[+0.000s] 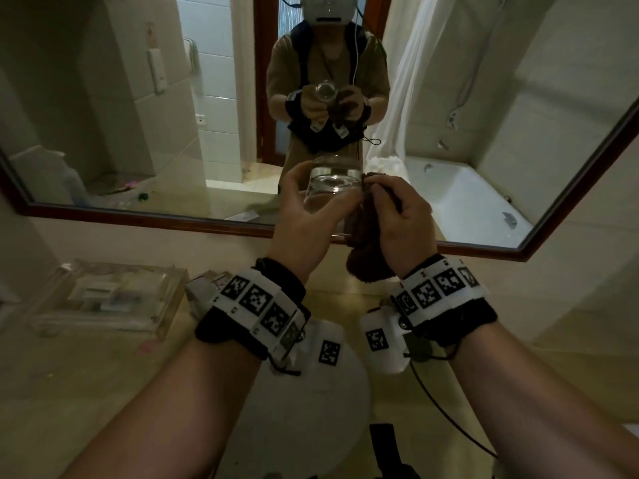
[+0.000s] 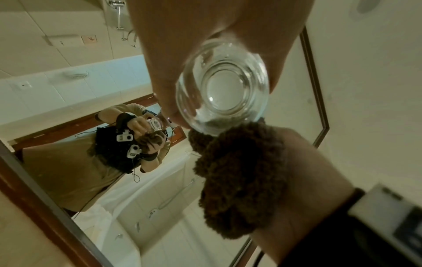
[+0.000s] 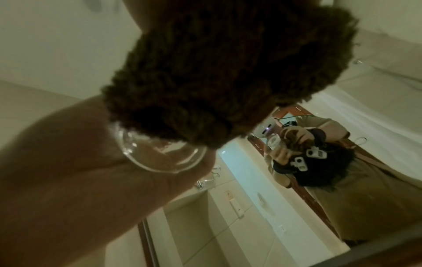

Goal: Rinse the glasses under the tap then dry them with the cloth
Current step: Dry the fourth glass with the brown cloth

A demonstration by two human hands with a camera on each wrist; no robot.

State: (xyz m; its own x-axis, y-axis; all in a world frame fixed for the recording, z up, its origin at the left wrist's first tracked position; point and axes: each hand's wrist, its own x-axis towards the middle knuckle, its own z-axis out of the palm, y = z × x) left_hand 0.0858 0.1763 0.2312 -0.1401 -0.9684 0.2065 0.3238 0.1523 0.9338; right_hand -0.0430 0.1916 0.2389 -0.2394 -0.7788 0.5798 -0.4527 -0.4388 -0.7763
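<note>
While our left hand (image 1: 304, 216) grips the glass (image 1: 332, 188), our right hand (image 1: 397, 223) pinches the cloth (image 1: 366, 267); we should wipe gently, rotating the glass.

Both forearms are raised; left hand (image 1: 304, 216) grips a clear round glass (image 1: 332, 188), right hand (image 1: 397, 216) pinches a fuzzy brown cloth (image 1: 366, 257).

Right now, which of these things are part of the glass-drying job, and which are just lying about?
Part of the job:
- glass, held by the left hand
- brown cloth, gripped by the right hand against the glass

Lying about:
- clear plastic tray on the counter
- mirror
- white basin below
</note>
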